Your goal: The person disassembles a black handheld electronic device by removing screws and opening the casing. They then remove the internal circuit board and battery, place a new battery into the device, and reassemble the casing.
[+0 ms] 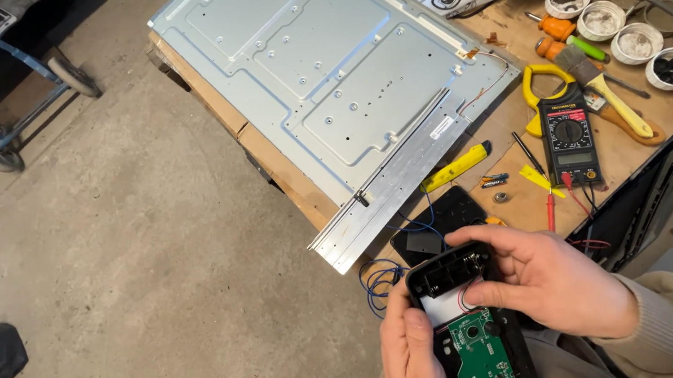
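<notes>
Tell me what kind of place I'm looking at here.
Likely an electronics repair workshop or garage: a wooden workbench carries a multimeter, a metal display back panel and tins of small parts, above a bare concrete floor.

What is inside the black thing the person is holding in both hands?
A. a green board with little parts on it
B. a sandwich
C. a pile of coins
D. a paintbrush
A: the opened black device, held between the left hand and the right hand, shows a green circuit board in its lower part, with an empty battery slot above it.
</notes>
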